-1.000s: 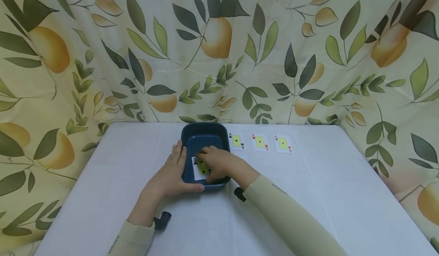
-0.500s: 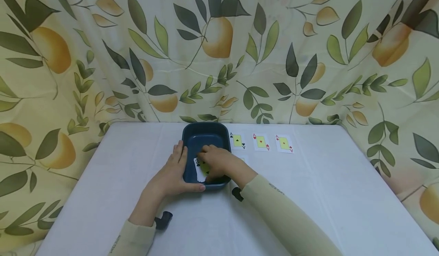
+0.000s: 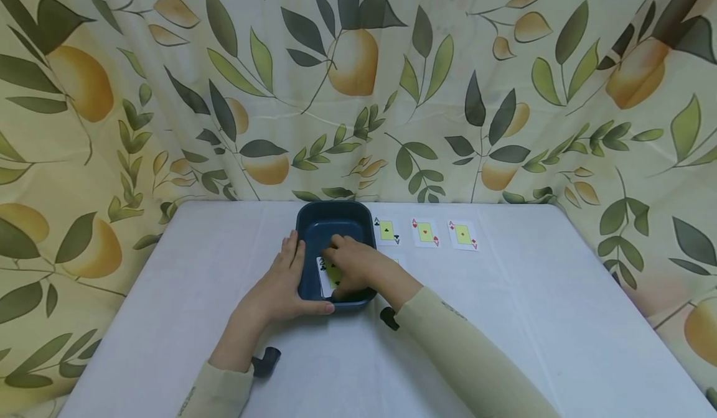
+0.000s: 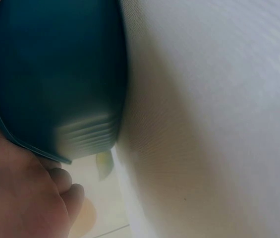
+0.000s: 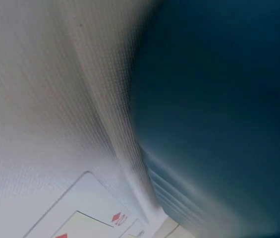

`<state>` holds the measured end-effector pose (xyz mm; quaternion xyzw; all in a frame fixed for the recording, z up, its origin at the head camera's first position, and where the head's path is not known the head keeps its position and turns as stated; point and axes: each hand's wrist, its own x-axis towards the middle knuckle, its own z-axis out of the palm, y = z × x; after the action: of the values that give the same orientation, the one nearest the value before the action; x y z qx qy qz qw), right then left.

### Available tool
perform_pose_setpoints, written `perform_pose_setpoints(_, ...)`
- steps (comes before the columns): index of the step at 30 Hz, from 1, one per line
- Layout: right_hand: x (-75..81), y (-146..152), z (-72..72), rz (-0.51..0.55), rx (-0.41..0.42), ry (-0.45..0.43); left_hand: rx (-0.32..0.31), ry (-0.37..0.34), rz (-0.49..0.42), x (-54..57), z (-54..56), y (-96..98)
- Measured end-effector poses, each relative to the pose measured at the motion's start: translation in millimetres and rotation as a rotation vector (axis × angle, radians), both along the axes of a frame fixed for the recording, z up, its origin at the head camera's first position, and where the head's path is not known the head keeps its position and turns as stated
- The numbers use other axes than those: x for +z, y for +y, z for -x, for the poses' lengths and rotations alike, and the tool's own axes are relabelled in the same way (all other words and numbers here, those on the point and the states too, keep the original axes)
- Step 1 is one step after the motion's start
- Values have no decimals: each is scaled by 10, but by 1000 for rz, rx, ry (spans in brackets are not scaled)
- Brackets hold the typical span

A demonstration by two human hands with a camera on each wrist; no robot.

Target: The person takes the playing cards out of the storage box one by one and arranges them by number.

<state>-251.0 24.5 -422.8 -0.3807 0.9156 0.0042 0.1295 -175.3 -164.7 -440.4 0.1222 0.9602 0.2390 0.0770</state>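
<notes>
A dark blue plastic tray (image 3: 336, 213) stands on the white-covered table. My left hand (image 3: 274, 287) rests against its left side, fingers straight along the rim and thumb stretched along the front edge. Inside the tray, my right hand (image 3: 358, 265) pinches a playing card (image 3: 328, 281), a two of clubs. Another card edge seems to show beneath it. The right fingertips are partly hidden. In the left wrist view the left hand (image 4: 21, 193) lies by the tray's outer wall (image 4: 55, 64). The right wrist view shows the tray wall (image 5: 214, 99), but not the right hand.
Right of the tray lie an ace of clubs (image 3: 386, 230), an ace of hearts (image 3: 426, 232) and an ace of diamonds (image 3: 462, 235) in a row. Another card (image 3: 398, 260) peeks out behind the right wrist. A fruit-patterned curtain (image 3: 347, 125) hangs behind the table.
The two of clubs has turned a little and shifted slightly right under my right fingers. My left hand and the tray stay in place.
</notes>
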Motion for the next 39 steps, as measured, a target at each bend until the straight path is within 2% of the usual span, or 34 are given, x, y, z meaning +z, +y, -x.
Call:
perform_pose_setpoints(7,49,21,-16,7,-1,3,-2,11,-7,-13,-9,-1)
perform_pose_setpoints(13,103,43,-40,61,-34,-6,-2,7,-6,-10,-8,-2)
perform_pose_setpoints(21,179,107,-50,114,-32,18,-1,5,-10,12,-17,-2)
perform_pose_setpoints(28,249,207,-58,133,-53,11,9,16,-10,11,-19,7)
perform_pose_setpoints(39,427,416,-97,180,-85,51,11,14,6,8,-12,14)
